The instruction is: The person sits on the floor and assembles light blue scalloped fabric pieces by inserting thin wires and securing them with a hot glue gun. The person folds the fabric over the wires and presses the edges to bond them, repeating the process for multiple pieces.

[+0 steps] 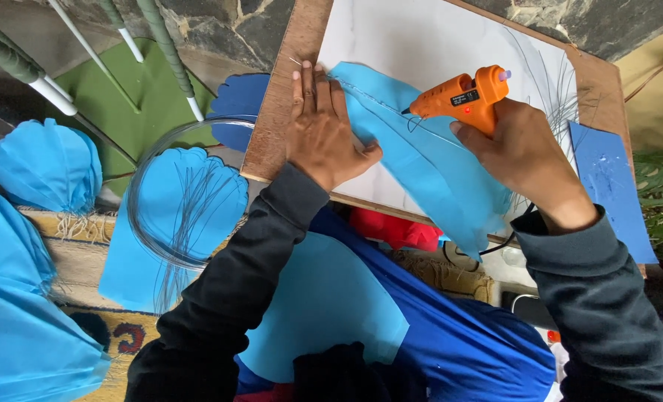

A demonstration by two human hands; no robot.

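On white board (421, 37), right hand (529, 160) grips glue gun (465, 97) over blue paper (428, 160).

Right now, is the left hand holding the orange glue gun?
No, the right hand grips the glue gun; the left hand lies flat on the light blue paper.
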